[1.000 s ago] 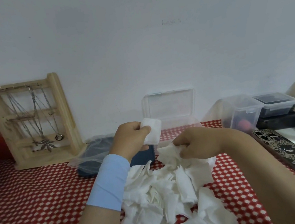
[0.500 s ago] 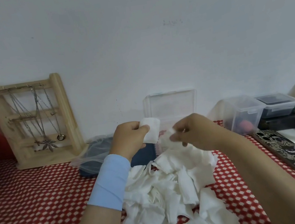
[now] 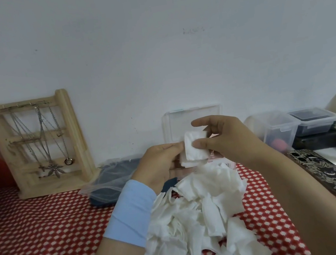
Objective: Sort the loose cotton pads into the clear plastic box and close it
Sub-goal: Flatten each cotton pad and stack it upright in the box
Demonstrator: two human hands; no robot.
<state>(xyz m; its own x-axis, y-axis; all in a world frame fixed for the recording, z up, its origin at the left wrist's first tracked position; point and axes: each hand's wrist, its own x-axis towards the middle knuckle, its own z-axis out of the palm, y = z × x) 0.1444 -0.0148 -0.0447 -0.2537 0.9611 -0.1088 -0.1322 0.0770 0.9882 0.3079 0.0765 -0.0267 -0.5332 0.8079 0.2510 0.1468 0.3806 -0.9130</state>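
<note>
Your right hand (image 3: pixel 227 138) pinches one pad (image 3: pixel 196 153), thumb on its front and curled fingers behind it, the forefinger held straight out above. It lays the pad against the small stack (image 3: pixel 186 164) that your left hand (image 3: pixel 159 165) grips from the left, fingers curled round its edge. A second ago this right hand was down on the pile (image 3: pixel 197 220) picking at a pad, and half a second ago it was lifting; now it has reached the stack, while your left hand has hardly moved. The pile lies loose on the red dotted cloth (image 3: pixel 37 232) just below both hands. Behind them the box (image 3: pixel 228 163) sits by the wall, its lid (image 3: pixel 192 121) standing open and upright. A pinkish label (image 3: pixel 218 160) shows below your right hand, its print too blurred to read. At the far left a wooden rack (image 3: pixel 74 140) hung with chains leans on the wall.
</note>
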